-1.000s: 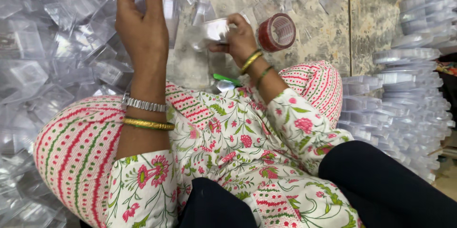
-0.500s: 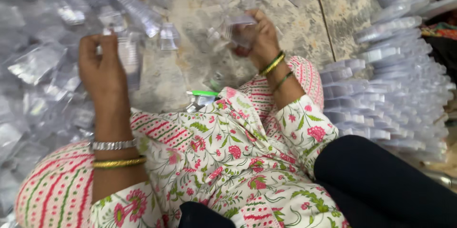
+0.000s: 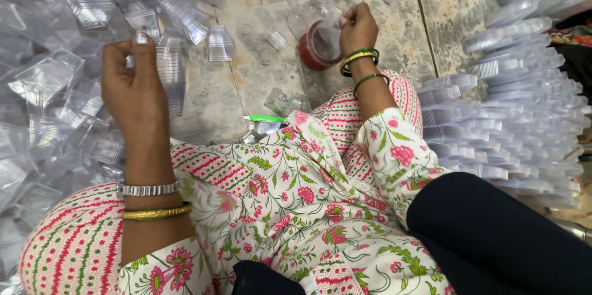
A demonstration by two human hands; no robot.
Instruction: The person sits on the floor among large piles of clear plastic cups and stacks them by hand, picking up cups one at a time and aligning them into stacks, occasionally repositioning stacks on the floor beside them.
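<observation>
My left hand (image 3: 132,88) is raised over the heap of clear plastic boxes (image 3: 55,79) at the left. Its fingers are curled on a clear plastic box (image 3: 168,73). My right hand (image 3: 359,27) is further away, near the top middle, and pinches another small clear plastic piece (image 3: 330,28). That piece sits right over a red tape roll (image 3: 310,54) on the stone floor (image 3: 259,67). Both wrists wear bangles, and the left also has a metal watch. My floral sleeves and lap fill the lower part of the view.
Long stacked rows of clear plastic lids (image 3: 512,85) lie at the right. Loose clear boxes are scattered along the top. A small green object (image 3: 266,118) lies on the floor by my knee. My dark trouser leg (image 3: 493,239) is at the lower right.
My left hand has dropped from high over the heap to lower left with a clear box. My right hand has shifted back over the red tape roll, which was out of sight half a second ago.
</observation>
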